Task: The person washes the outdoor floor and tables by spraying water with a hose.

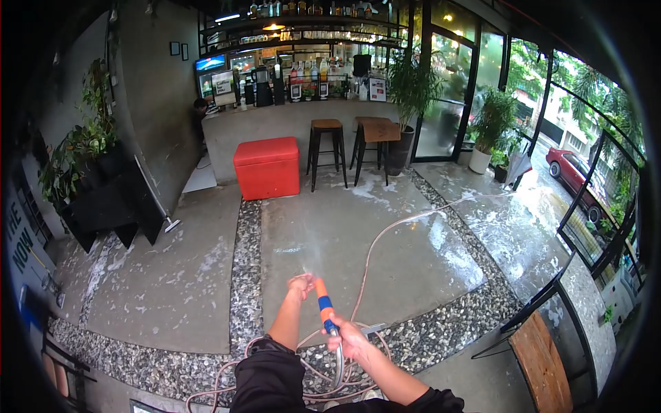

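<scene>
An orange and blue spray nozzle (326,303) points forward, with water spraying from its tip over the grey concrete floor (310,234). My right hand (346,336) is closed round the nozzle's lower end, where the hose joins it. Beside the orange tip is my left hand (301,285), its fingers partly spread near the spray; whether it touches the nozzle is unclear. A pale pinkish hose (375,241) runs from the right doorway to loops lying on the pebble strip by my feet. White foam (454,258) lies in patches on the floor.
A red box seat (267,168) and bar stools (327,127) stand before the bar counter (241,131). A person (200,113) is at its left end. A squeegee (172,224) leans by black planters at left. Potted plants (480,160) line the glass doors. A wooden chair (540,361) stands right.
</scene>
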The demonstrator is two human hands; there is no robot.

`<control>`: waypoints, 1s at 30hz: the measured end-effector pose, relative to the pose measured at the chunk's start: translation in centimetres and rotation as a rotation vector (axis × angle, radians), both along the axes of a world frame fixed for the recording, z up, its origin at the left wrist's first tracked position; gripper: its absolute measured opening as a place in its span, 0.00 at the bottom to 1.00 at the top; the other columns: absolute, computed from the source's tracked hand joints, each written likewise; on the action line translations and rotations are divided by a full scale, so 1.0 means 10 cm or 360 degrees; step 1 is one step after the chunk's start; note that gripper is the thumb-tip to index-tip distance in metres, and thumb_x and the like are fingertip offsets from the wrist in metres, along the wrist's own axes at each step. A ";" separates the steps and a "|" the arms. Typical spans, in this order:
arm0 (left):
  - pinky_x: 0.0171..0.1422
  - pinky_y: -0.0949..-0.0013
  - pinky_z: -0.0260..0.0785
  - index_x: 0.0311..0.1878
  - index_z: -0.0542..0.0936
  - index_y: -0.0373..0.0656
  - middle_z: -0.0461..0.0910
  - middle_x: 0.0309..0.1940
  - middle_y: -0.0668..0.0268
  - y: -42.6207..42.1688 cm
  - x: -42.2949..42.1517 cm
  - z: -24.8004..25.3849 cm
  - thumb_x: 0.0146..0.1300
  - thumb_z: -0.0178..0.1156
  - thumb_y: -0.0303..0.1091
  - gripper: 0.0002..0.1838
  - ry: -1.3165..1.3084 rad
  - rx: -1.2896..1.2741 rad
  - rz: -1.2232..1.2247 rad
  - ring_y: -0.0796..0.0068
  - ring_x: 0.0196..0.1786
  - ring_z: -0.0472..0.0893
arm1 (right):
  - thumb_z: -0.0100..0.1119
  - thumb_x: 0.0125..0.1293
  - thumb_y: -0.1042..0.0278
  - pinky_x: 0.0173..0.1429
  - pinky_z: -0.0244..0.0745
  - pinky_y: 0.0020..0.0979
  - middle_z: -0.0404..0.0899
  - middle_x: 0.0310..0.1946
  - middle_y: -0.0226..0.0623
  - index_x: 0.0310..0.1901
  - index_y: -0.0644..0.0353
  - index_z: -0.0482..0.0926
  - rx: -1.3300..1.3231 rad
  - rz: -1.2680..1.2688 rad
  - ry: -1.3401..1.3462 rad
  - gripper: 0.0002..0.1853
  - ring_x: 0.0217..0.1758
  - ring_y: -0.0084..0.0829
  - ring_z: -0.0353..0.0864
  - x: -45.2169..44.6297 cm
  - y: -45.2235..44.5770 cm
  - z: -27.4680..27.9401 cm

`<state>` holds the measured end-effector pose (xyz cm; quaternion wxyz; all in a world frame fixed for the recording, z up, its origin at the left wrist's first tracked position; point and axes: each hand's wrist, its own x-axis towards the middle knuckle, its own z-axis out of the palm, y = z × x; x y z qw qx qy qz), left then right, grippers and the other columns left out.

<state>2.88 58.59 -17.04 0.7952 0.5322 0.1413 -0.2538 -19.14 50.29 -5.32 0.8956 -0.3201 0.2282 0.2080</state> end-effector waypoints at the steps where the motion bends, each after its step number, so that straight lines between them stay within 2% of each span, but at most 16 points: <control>1: 0.34 0.67 0.73 0.40 0.67 0.34 0.72 0.36 0.55 -0.01 -0.13 0.13 0.55 0.50 0.31 0.11 0.0015 0.0028 0.0051 0.64 0.38 0.76 | 0.42 0.60 0.55 0.13 0.50 0.19 0.67 0.20 0.32 0.42 0.47 0.61 -0.0066 -0.0066 -0.0007 0.11 0.09 0.16 0.52 0.10 0.01 0.01; 4: 0.18 0.76 0.68 0.34 0.69 0.38 0.73 0.22 0.63 -0.02 -0.37 0.30 0.53 0.51 0.47 0.19 0.0272 -0.0141 -0.0265 0.72 0.22 0.76 | 0.39 0.61 0.54 0.12 0.50 0.18 0.65 0.18 0.30 0.46 0.40 0.60 -0.0157 -0.0220 -0.0005 0.12 0.08 0.15 0.52 0.49 -0.01 -0.04; 5: 0.18 0.76 0.68 0.34 0.69 0.38 0.73 0.22 0.63 -0.04 -0.48 0.40 0.53 0.51 0.47 0.19 0.0281 -0.0117 -0.0276 0.72 0.22 0.76 | 0.38 0.62 0.55 0.10 0.51 0.19 0.64 0.17 0.31 0.50 0.37 0.57 -0.0078 -0.0196 -0.0057 0.14 0.08 0.16 0.54 0.66 -0.07 -0.19; 7: 0.07 0.82 0.52 0.28 0.70 0.44 0.65 0.10 0.73 -0.11 -0.75 0.66 0.49 0.48 0.59 0.24 0.0293 -0.0689 -0.0743 0.82 0.08 0.64 | 0.39 0.61 0.56 0.09 0.52 0.19 0.64 0.16 0.31 0.51 0.36 0.55 -0.0062 -0.0312 -0.0091 0.16 0.08 0.16 0.55 0.81 -0.08 -0.23; 8: 0.07 0.82 0.52 0.28 0.70 0.44 0.65 0.10 0.73 -0.16 -0.85 0.71 0.49 0.48 0.59 0.24 0.0292 -0.0680 -0.0755 0.82 0.08 0.64 | 0.39 0.61 0.56 0.09 0.52 0.19 0.64 0.16 0.31 0.51 0.36 0.55 -0.0055 -0.0324 -0.0096 0.16 0.08 0.16 0.55 0.81 -0.08 -0.24; 10: 0.04 0.82 0.40 0.24 0.69 0.49 0.55 0.05 0.79 -0.22 -1.03 0.78 0.51 0.49 0.57 0.20 0.0293 -0.0452 -0.0345 0.86 0.03 0.50 | 0.41 0.61 0.58 0.08 0.51 0.19 0.64 0.16 0.30 0.56 0.36 0.51 -0.0098 -0.0565 -0.0210 0.21 0.07 0.17 0.55 0.78 -0.07 -0.26; 13: 0.04 0.82 0.43 0.26 0.68 0.51 0.56 0.05 0.79 -0.20 -1.24 0.49 0.51 0.49 0.57 0.18 0.0086 -0.0259 -0.0479 0.87 0.03 0.53 | 0.42 0.61 0.60 0.07 0.50 0.19 0.63 0.15 0.29 0.59 0.38 0.48 -0.0294 -0.0666 -0.0240 0.25 0.07 0.18 0.54 0.60 -0.03 -0.49; 15: 0.04 0.83 0.41 0.22 0.68 0.52 0.56 0.05 0.80 -0.24 -1.48 0.56 0.52 0.50 0.54 0.16 0.0154 -0.0200 -0.0289 0.88 0.03 0.51 | 0.43 0.60 0.59 0.07 0.50 0.19 0.63 0.15 0.27 0.59 0.40 0.48 -0.0316 -0.0697 -0.0238 0.26 0.07 0.18 0.55 0.56 -0.04 -0.87; 17: 0.05 0.81 0.41 0.21 0.68 0.52 0.55 0.05 0.80 -0.31 -1.47 0.11 0.51 0.50 0.55 0.17 0.0182 -0.0318 -0.0285 0.87 0.04 0.51 | 0.44 0.60 0.60 0.07 0.50 0.19 0.62 0.15 0.27 0.59 0.39 0.51 -0.0481 -0.0752 -0.0168 0.25 0.08 0.18 0.55 0.54 -0.05 -1.11; 21: 0.06 0.79 0.42 0.17 0.68 0.51 0.54 0.05 0.79 -0.47 -1.52 0.06 0.50 0.50 0.57 0.20 0.0250 0.0054 -0.0280 0.86 0.04 0.52 | 0.41 0.61 0.58 0.08 0.53 0.20 0.63 0.15 0.27 0.59 0.40 0.52 -0.0490 -0.0732 -0.0065 0.23 0.09 0.19 0.57 0.33 -0.20 -0.98; 23: 0.06 0.79 0.42 0.16 0.68 0.51 0.55 0.05 0.79 -0.57 -1.58 0.14 0.50 0.52 0.56 0.20 0.0343 0.0049 -0.0262 0.86 0.05 0.52 | 0.39 0.62 0.59 0.17 0.62 0.28 0.67 0.24 0.26 0.54 0.45 0.61 -0.0368 -0.0685 0.0138 0.18 0.18 0.22 0.64 0.27 -0.33 -0.90; 24: 0.07 0.78 0.49 0.25 0.71 0.52 0.62 0.09 0.76 -0.62 -1.53 0.05 0.51 0.50 0.56 0.17 0.0317 0.0139 -0.0347 0.83 0.07 0.58 | 0.34 0.63 0.54 0.20 0.67 0.27 0.69 0.25 0.32 0.60 0.42 0.47 -0.0410 -0.0484 -0.0046 0.24 0.21 0.25 0.69 0.27 -0.44 -1.00; 25: 0.07 0.78 0.49 0.25 0.71 0.52 0.62 0.09 0.76 -0.65 -1.55 0.07 0.51 0.50 0.56 0.17 0.0319 0.0148 -0.0364 0.83 0.07 0.58 | 0.34 0.63 0.54 0.20 0.67 0.27 0.69 0.25 0.32 0.60 0.42 0.47 -0.0404 -0.0502 -0.0041 0.24 0.21 0.25 0.69 0.29 -0.46 -1.06; 27: 0.12 0.76 0.57 0.29 0.72 0.51 0.68 0.14 0.73 -0.79 -1.55 0.14 0.51 0.51 0.56 0.18 0.0320 0.0082 -0.0313 0.81 0.12 0.65 | 0.34 0.63 0.55 0.33 0.70 0.34 0.66 0.44 0.37 0.61 0.45 0.44 -0.0493 -0.0660 -0.0099 0.25 0.42 0.31 0.69 0.36 -0.54 -1.16; 28: 0.18 0.74 0.63 0.33 0.72 0.47 0.72 0.20 0.69 -0.90 -1.49 -0.12 0.50 0.52 0.56 0.20 0.0322 0.0072 -0.0213 0.78 0.18 0.70 | 0.34 0.63 0.56 0.48 0.64 0.38 0.51 0.58 0.35 0.61 0.48 0.42 -0.0452 -0.0563 -0.0106 0.26 0.58 0.33 0.54 0.30 -0.60 -1.05; 30: 0.20 0.73 0.65 0.35 0.73 0.46 0.73 0.22 0.66 -1.04 -1.57 -0.16 0.50 0.53 0.55 0.22 0.0314 0.0137 -0.0185 0.76 0.20 0.72 | 0.34 0.63 0.56 0.53 0.58 0.37 0.52 0.57 0.36 0.61 0.48 0.40 -0.0510 -0.0631 -0.0095 0.27 0.57 0.33 0.56 0.25 -0.70 -1.10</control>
